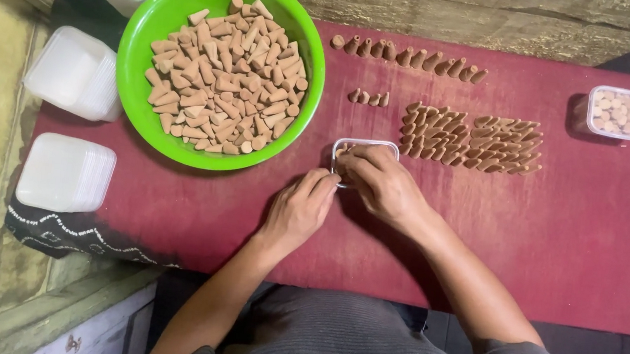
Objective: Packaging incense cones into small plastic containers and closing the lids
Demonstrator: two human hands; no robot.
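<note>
Cloth: we are working over a red mat (557,249).
Bowl: a green bowl (141,49) is holding loose tan cones (224,74).
Rows: cones (467,138) are lying lined up right of the box.
Hands: our right hand (380,184) is covering the small clear box (365,145) at mat centre, fingers curled on it; our left hand (297,210) is pinching its left edge.

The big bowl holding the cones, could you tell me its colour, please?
Bright green bowl, seen best in the head view.
</note>
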